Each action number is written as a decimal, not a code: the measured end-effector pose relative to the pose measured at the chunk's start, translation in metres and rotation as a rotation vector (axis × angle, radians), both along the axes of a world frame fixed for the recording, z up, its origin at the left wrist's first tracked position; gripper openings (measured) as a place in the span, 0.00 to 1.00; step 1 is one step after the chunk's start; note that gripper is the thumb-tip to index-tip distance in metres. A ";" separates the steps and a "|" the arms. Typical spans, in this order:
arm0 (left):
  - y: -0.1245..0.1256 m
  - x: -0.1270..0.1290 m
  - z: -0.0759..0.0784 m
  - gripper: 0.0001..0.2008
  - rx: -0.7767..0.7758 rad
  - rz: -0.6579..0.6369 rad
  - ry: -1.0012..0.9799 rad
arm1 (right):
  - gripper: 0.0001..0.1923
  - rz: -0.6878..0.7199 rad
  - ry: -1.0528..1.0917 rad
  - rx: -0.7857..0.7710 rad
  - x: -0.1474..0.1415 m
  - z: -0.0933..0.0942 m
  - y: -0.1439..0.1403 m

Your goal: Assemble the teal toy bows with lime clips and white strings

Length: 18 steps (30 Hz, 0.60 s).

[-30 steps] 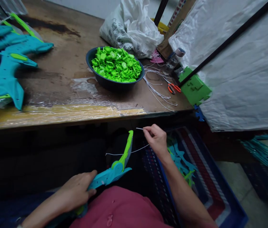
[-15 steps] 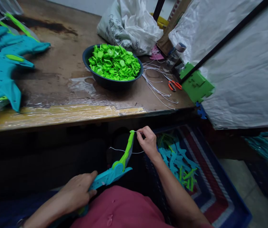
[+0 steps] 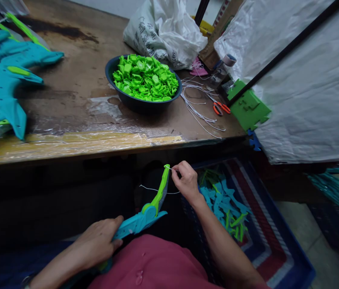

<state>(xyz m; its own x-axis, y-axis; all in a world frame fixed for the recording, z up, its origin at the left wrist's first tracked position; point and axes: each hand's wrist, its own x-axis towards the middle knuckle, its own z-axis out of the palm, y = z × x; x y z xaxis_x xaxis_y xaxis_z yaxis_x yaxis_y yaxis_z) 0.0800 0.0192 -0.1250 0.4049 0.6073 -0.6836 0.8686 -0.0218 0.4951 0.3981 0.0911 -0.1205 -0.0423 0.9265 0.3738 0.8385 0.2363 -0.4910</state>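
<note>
Below the taped front edge of the wooden table [image 3: 76, 144], the left hand [image 3: 97, 243] grips the teal toy bow [image 3: 141, 220] over the lap; at its 2 o'clock, the right hand [image 3: 187, 182] pinches a white string [image 3: 157, 190] at the green limb tip. On the table at 12 o'clock, a dark bowl [image 3: 133, 103] holds green plastic parts [image 3: 145, 78]. At 4 o'clock, a blue crate [image 3: 277, 257] holds teal and green pieces [image 3: 225, 204].
</note>
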 end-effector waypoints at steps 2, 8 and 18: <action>0.000 -0.001 -0.001 0.29 0.006 0.003 0.001 | 0.10 0.005 -0.021 0.000 0.000 0.001 0.000; -0.001 0.002 0.003 0.28 0.004 -0.047 0.007 | 0.10 -0.003 -0.078 -0.004 0.000 0.002 0.001; 0.002 0.010 0.009 0.26 0.043 -0.139 0.010 | 0.07 0.003 -0.248 -0.086 -0.007 -0.010 0.018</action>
<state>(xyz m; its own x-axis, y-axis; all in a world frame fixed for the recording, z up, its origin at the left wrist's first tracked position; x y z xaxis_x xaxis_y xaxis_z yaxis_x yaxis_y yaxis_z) 0.0903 0.0211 -0.1156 0.4800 0.5751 -0.6624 0.8608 -0.1632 0.4820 0.3911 0.1089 -0.1304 -0.1258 0.9543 0.2710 0.9350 0.2054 -0.2891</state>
